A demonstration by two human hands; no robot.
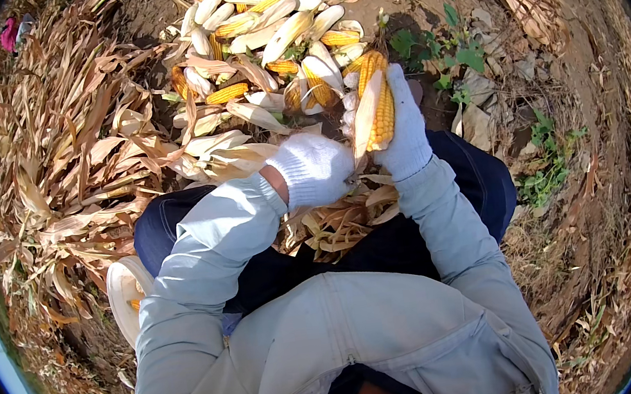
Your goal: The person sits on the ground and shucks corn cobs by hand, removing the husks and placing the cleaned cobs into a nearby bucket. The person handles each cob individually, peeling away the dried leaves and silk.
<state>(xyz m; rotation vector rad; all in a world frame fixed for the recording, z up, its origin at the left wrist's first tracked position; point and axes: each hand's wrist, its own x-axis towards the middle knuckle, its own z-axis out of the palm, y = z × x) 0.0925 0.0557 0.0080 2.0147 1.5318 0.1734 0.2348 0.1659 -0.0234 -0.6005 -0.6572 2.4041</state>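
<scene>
My right hand (406,118), in a white knit glove, grips a yellow corn cob (379,103) held upright. A pale strip of husk (367,111) still lies along its left side. The fingers of this glove wrap behind the cob and show at its left edge. My left hand (314,164), gloved alike, is curled beside the lower end of that husk strip. Its fingers are turned away, so whether it pinches the husk is hidden. Loose dry husks (342,223) lie between my legs, below both hands.
A pile of corn ears (271,31), some husked and some still covered, lies ahead on the soil. Dry corn stalks (65,127) heap up at left. A white bucket (122,303) stands by my left leg. Green weeds (472,56) grow at right.
</scene>
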